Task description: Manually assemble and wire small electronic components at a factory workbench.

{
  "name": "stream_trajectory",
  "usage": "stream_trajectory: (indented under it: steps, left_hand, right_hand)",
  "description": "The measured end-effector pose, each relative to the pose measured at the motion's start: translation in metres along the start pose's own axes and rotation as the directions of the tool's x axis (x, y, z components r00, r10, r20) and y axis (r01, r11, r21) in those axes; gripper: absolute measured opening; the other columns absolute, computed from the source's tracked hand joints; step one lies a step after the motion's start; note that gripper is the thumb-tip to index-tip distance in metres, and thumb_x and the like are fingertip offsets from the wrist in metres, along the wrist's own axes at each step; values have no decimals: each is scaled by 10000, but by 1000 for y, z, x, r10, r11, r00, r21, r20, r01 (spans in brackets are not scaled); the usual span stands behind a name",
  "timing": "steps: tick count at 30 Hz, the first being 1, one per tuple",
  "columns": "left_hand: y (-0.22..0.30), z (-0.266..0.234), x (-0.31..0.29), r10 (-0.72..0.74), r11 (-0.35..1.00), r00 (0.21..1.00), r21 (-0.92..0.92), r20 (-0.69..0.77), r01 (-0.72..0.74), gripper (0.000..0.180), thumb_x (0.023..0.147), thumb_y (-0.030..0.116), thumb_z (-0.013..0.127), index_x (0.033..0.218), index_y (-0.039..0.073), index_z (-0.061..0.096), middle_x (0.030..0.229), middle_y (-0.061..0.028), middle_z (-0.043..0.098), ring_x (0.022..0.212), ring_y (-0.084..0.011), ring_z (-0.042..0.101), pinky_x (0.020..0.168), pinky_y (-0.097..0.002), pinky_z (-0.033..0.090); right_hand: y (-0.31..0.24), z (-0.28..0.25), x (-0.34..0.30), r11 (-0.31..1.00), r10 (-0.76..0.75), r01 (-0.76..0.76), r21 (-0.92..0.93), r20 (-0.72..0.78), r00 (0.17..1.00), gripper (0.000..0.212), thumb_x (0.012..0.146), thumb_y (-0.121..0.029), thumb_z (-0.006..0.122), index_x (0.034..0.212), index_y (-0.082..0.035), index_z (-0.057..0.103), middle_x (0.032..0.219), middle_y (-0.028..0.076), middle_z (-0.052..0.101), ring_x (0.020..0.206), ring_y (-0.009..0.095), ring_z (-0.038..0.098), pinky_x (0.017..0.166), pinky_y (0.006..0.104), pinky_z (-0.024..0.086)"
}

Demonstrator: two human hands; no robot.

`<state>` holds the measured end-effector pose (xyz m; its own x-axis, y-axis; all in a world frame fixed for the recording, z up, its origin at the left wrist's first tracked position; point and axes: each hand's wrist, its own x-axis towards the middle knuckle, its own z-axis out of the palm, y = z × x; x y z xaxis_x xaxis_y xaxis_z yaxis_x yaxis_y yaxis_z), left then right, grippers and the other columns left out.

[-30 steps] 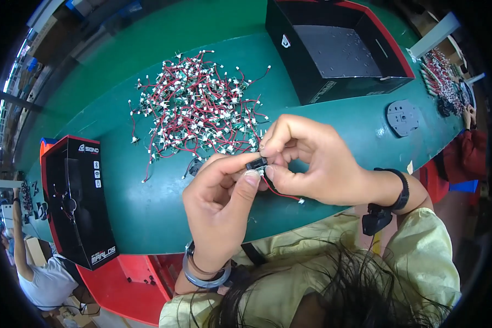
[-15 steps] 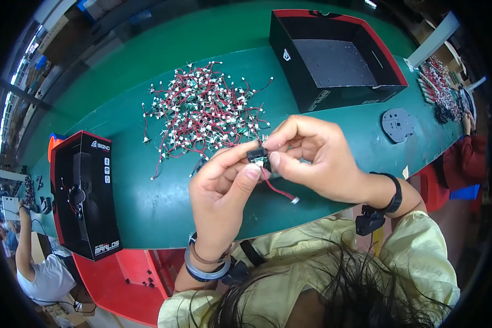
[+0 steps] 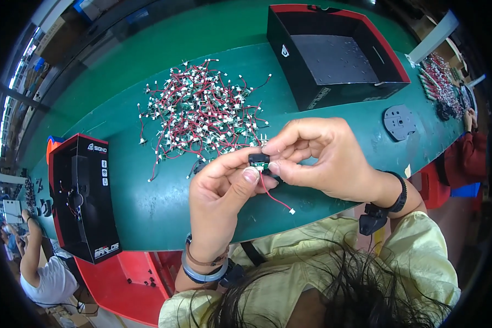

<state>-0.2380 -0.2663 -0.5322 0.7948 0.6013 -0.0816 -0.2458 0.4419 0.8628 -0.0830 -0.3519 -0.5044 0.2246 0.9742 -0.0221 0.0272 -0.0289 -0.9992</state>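
Between my two hands I hold a small black plastic part with a green circuit board [image 3: 260,162]. A thin red wire [image 3: 279,202] with a white connector at its tip hangs from it toward me. My left hand [image 3: 220,188] pinches the left side, its thumb on the board's near edge. My right hand [image 3: 322,161] grips the right side between thumb and fingertips. Just beyond lies a large tangled heap of red-wired circuit boards [image 3: 202,109] with white connectors. A small dark part [image 3: 199,165], half covered by my left hand, lies at the heap's near edge.
A large open black box [image 3: 336,60] with red edging stands at the back right. Near it lies a grey plate [image 3: 399,123]. Another black box [image 3: 87,197] stands at left, above a red bin [image 3: 131,284]. Other people sit at both sides of the green table [image 3: 153,218].
The black part has tilted, so more of its circuit board faces me. The red wire's free end has swung slightly nearer to me. Both hands keep their hold.
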Motion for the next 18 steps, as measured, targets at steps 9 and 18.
stream_trajectory:
  steps: [9, 18]
  left_hand:
    - [-6, 8, -3, 163, 967, 985, 205, -53, -149, 239, 803, -32, 579, 1035, -62, 533, 900, -94, 621, 795, -100, 585, 689, -204, 468]
    - [-10, 3, -1, 188, 976, 980, 124, -71, -178, 217, 798, -30, 588, 1008, -53, 540, 879, -85, 622, 798, -110, 592, 697, -209, 472]
  right_hand:
    - [16, 18, -2, 984, -163, 154, -86, -105, 981, 188, 701, 88, 570, 852, -1, 503, 782, 28, 456, 670, 59, 455, 591, 201, 407]
    - [22, 17, -1, 962, -266, 257, -96, -106, 958, 188, 699, 90, 584, 836, -5, 496, 806, 52, 460, 652, 74, 457, 569, 207, 401]
